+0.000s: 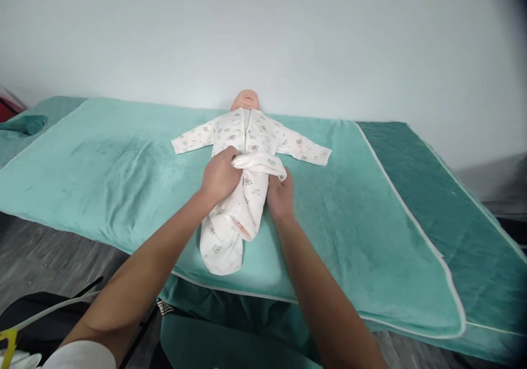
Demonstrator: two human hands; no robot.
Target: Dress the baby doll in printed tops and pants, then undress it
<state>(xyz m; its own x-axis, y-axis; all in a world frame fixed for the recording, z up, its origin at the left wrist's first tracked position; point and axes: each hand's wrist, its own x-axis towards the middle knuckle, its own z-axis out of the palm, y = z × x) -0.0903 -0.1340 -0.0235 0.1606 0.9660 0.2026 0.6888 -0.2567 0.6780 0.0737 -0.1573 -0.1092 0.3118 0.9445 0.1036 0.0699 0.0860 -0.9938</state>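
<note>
A baby doll (248, 101) lies on its back, head toward the wall, dressed in a white footed sleepsuit (224, 130) with small printed figures. Both sleeves spread out sideways, and a front opening runs down the chest. My left hand (222, 175) is closed on the cloth at the waist. On the other side, my right hand (281, 192) has its fingers tucked under a bunched fold of the same garment, gripping it. One leg of the suit lies flat toward me; the other is folded over, with a bit of the doll's skin tone showing. Some fingertips are hidden by cloth.
A light teal blanket (123, 177) with white edging covers the bed, over a darker green cover (436, 188). A white wall (288, 39) stands behind. In front of the bed is a green chair (222, 341); a pale cable (53, 307) crosses the lower left.
</note>
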